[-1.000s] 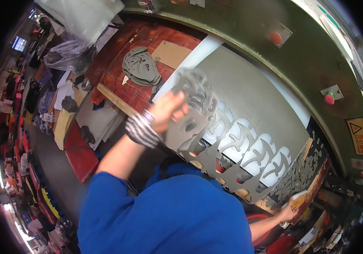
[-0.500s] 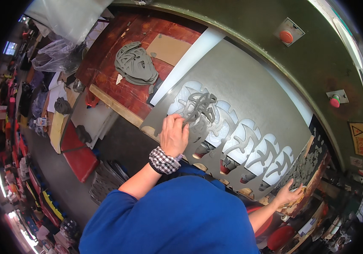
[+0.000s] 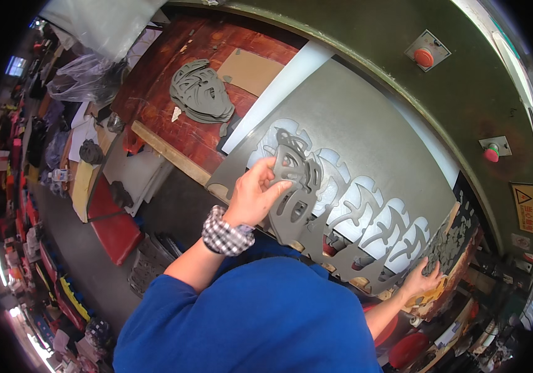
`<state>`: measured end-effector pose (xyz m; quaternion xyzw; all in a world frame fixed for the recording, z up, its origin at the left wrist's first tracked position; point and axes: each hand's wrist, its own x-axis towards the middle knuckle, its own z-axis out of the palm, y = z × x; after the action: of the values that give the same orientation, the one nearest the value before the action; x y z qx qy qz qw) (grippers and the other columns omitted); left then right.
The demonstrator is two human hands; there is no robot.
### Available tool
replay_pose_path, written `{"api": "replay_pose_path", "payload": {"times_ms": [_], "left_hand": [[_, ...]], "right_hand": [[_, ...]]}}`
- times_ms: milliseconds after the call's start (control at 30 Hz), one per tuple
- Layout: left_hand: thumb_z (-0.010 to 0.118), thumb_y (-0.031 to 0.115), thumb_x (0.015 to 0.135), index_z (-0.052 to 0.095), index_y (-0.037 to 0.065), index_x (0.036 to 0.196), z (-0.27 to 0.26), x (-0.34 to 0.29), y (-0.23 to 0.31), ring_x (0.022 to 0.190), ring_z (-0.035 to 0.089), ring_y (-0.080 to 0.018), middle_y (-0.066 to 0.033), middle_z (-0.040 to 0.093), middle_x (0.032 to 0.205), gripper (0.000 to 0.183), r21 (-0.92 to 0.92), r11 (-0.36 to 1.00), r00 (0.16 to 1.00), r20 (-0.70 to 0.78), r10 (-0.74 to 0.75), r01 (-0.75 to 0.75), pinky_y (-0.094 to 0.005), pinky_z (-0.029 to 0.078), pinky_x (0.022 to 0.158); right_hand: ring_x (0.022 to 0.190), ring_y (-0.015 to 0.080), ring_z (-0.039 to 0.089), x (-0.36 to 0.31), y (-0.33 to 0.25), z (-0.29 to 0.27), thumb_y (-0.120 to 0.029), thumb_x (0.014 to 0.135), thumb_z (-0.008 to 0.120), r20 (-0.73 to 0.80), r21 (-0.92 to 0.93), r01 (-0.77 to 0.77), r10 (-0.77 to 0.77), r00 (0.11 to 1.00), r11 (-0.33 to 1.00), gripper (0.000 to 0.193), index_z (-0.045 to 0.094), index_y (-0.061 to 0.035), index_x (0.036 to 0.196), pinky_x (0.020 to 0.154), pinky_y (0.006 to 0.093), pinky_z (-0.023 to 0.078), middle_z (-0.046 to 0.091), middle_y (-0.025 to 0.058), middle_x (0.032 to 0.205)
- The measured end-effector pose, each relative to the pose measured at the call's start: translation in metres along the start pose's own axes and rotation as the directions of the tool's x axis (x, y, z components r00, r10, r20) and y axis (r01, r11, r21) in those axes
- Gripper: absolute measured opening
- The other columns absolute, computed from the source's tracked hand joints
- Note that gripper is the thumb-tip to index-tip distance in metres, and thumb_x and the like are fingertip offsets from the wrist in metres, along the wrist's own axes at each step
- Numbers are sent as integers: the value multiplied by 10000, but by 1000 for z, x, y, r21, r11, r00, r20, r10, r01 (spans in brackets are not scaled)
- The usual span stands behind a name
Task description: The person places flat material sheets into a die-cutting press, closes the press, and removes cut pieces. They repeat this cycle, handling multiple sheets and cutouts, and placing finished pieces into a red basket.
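My left hand (image 3: 255,191), with a checked band at its wrist, pinches a stack of thin grey cut-out pieces (image 3: 294,214) between thumb and fingers. These pieces have curved slots and hang tilted over the near left part of a large grey sheet (image 3: 366,118). A row of shaped openings runs along the sheet's near side, showing the white board (image 3: 355,198) beneath and, nearer me, gaps to below. At the sheet's right end rests my right hand (image 3: 423,281), fingers spread beside a heap of small grey scraps (image 3: 450,252). It holds nothing that I can see.
On a red-brown wooden table (image 3: 148,81) at the far left lie stacked grey cut-outs (image 3: 198,93) and a brown cardboard piece (image 3: 251,71). A green machine beam (image 3: 366,43) with red buttons spans the far side. Clear plastic bags (image 3: 83,84) sit farther left.
My left hand has lifted the cut-out pieces off the sheet and tilted them up toward me. My right hand has shifted slightly to the left at the sheet's end.
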<state>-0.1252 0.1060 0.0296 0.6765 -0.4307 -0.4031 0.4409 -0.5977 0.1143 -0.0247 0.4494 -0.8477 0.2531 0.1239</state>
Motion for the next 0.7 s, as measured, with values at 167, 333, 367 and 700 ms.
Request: {"api": "replay_pose_path", "payload": {"times_ms": [167, 333, 367, 700], "left_hand": [[706, 191, 826, 469, 0, 1240, 11, 0, -32, 800, 621, -392, -205, 586, 940, 514, 402, 915, 999, -49, -1, 21, -444, 519, 687], [704, 232, 824, 426, -58, 1299, 13, -1, -32, 797, 622, -381, -205, 532, 1022, 622, 682, 730, 995, -32, 99, -51, -442, 528, 687], [702, 234, 825, 424, -62, 1301, 14, 0, -30, 794, 623, -376, -202, 531, 1019, 626, 709, 704, 996, -25, 91, -47, -440, 529, 683], [775, 222, 763, 442, 4, 1373, 1, 10, -18, 808, 638, -248, -233, 641, 984, 728, 88, 981, 980, -113, -161, 171, -308, 522, 747]], "right_hand": [[1302, 376, 379, -4, -8, 3, -375, 846, 684, 74, 28, -43, 41, 996, 999, 476, 615, -106, 1234, 1054, 459, 339, 412, 241, 1394], [1277, 371, 414, -4, -12, 3, -348, 846, 690, 110, 26, -25, 22, 994, 999, 465, 625, -66, 1211, 1045, 440, 356, 428, 241, 1378], [1272, 369, 420, -4, -13, 5, -340, 847, 691, 110, 63, -24, 17, 994, 998, 459, 627, -60, 1206, 1041, 436, 362, 430, 242, 1375], [1281, 362, 412, 3, -20, 4, -305, 859, 693, 134, 72, -9, 0, 991, 997, 394, 643, -74, 1174, 1024, 449, 381, 405, 219, 1405]]}}
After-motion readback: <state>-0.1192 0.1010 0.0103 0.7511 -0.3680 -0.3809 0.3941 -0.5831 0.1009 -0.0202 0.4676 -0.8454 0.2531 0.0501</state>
